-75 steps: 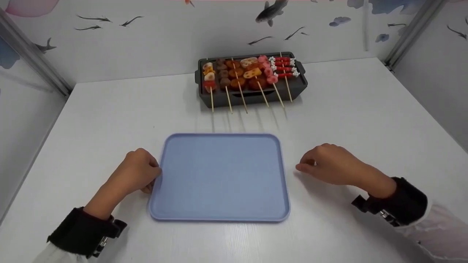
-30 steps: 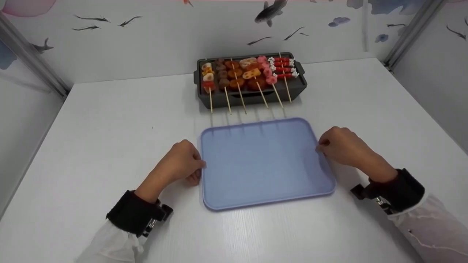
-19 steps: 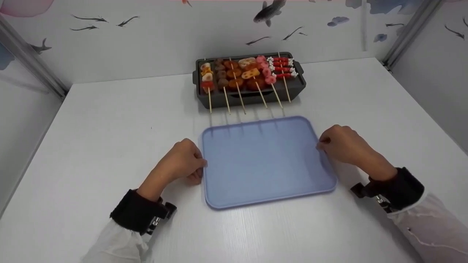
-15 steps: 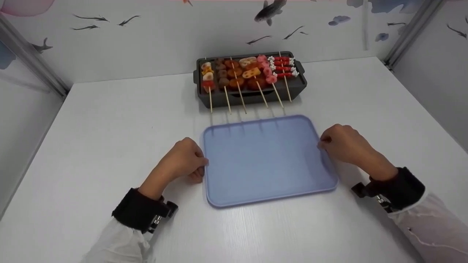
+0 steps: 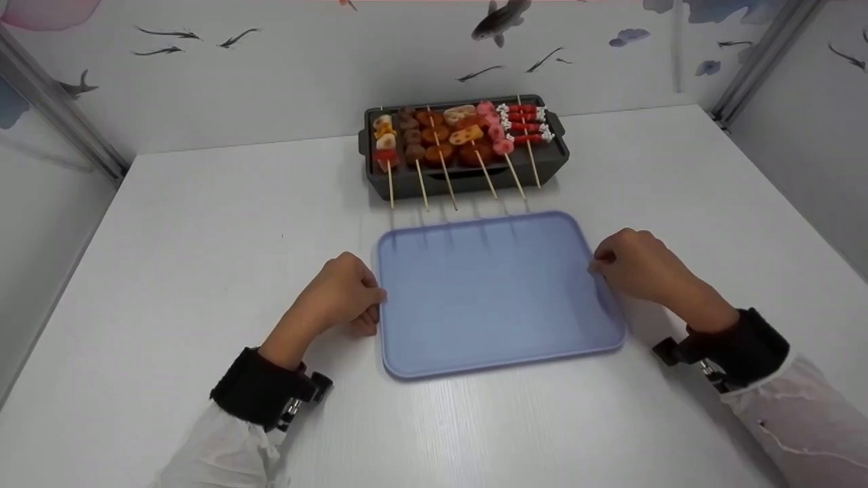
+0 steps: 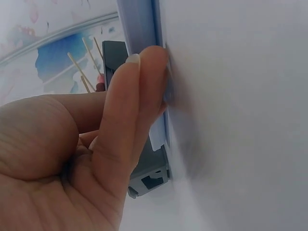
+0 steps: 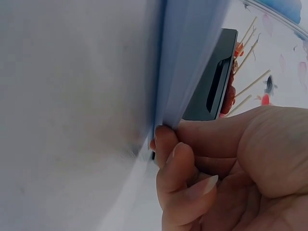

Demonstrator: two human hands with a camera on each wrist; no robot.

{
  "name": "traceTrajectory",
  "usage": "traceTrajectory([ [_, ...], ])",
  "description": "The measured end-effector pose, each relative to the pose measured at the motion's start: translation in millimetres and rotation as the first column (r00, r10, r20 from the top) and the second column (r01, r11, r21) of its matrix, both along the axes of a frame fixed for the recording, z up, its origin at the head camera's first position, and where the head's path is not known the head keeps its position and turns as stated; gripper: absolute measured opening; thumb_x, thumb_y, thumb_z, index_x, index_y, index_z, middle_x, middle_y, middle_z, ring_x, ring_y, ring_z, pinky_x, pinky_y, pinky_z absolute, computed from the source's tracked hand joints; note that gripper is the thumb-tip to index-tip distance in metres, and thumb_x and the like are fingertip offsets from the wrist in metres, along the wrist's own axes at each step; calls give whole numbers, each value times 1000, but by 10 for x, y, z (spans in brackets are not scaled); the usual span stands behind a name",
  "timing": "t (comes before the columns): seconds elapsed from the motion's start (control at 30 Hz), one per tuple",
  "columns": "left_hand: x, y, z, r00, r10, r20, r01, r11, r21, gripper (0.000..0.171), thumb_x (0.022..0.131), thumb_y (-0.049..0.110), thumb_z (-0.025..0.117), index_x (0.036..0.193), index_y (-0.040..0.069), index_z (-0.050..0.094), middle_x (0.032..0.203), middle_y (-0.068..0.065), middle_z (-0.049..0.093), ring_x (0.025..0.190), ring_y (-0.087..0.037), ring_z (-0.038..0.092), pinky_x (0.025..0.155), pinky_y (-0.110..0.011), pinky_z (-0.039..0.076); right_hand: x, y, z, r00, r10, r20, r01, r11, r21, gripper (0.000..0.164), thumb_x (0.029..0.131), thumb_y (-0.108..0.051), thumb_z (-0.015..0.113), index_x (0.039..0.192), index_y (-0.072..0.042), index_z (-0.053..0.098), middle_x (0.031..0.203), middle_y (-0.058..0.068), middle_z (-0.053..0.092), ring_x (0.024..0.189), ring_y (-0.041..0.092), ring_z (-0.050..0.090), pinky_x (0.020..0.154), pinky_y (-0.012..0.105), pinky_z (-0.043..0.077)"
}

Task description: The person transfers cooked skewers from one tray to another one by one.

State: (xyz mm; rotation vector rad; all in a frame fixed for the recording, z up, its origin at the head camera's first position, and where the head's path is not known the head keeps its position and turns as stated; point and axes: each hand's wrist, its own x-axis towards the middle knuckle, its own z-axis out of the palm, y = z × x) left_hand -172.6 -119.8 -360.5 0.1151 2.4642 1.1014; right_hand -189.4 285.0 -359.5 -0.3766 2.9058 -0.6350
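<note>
A flat blue tray (image 5: 498, 298) with a low rim lies slightly turned on the white table, its right end farther back. My left hand (image 5: 342, 295) pinches the tray's left rim, thumb on top. In the left wrist view, the fingers (image 6: 151, 77) meet the tray's edge (image 6: 139, 24) close over the tabletop. On the opposite side, my right hand (image 5: 637, 264) pinches the right rim. The right wrist view shows its fingertips under the tray's edge (image 7: 185, 57), with the other fingers curled.
A dark grill box (image 5: 468, 179) stands behind the tray near the back wall, bearing several food skewers (image 5: 437, 146). Their sticks overhang its front toward the tray. White panels with painted fish (image 5: 502, 22) rise at the back and sides of the white table (image 5: 203, 224).
The tray has moved right and away from me and turned slightly. The right hand, apart from it at first, now grips its right rim; lately the tray creeps farther back.
</note>
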Motion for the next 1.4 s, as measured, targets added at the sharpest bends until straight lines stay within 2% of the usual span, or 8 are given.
traceTrajectory([
  [0.27,-13,-4,-8,1000,-5,-28,5,1000,-7,22,91,6,60,74,-1,71,59,-10,67,52,-22,67,50,-28,54,-121,-13,80,999,-37,-22,36,998,-59,30,93,-22,59,104,4,69,93,16,68,76,24,59,61,33,46],
  [0.4,-11,-16,-14,1000,6,-12,-6,1000,1,22,91,7,60,73,-1,71,59,-10,67,52,-23,68,50,-28,54,-312,-102,192,990,-105,96,128,952,-279,46,95,-38,56,118,1,62,106,19,66,87,26,64,68,32,53],
  [0.5,-7,-25,-13,1000,1,-18,-1,1000,-2,23,91,7,61,71,0,71,59,-10,67,52,-22,67,50,-28,54,-508,-178,268,955,-99,280,234,830,-507,62,93,-46,56,133,2,49,125,22,57,107,27,62,81,32,55],
  [0.73,-7,-17,-12,1000,2,-16,-2,1000,6,23,91,6,62,70,0,71,59,-10,67,53,-22,67,50,-28,53,-879,-308,298,819,96,566,478,431,-766,75,95,-36,57,146,5,22,149,24,28,133,33,38,103,40,41],
  [0.9,-11,-24,-19,1000,6,-30,-6,1000,0,23,90,6,62,71,0,71,58,-9,66,51,-22,67,49,-29,53,-1031,-436,276,739,145,658,611,269,-745,73,97,-28,54,150,1,13,150,21,25,133,31,38,104,40,40],
  [1.03,-16,-18,-17,1000,13,-19,-13,1000,7,21,90,6,61,73,-1,71,58,-10,66,51,-23,67,49,-29,54,-1080,-511,273,705,131,697,678,162,-717,54,96,-17,56,141,3,33,129,20,49,118,27,52,99,36,45],
  [1.17,-19,-19,-17,1000,17,-6,-17,1000,14,19,90,5,61,75,-1,71,59,-11,67,52,-24,67,49,-30,54,-1108,-553,268,692,133,710,703,103,-704,24,94,-6,58,115,5,57,95,16,64,90,22,63,83,30,53],
  [1.4,-27,-14,-22,1000,24,-6,-24,1000,7,19,90,6,62,76,-1,71,59,-11,67,51,-23,67,48,-29,54,-1110,-560,283,743,136,656,640,142,-755,27,93,-1,57,119,6,57,90,12,63,81,18,62,73,26,53],
])
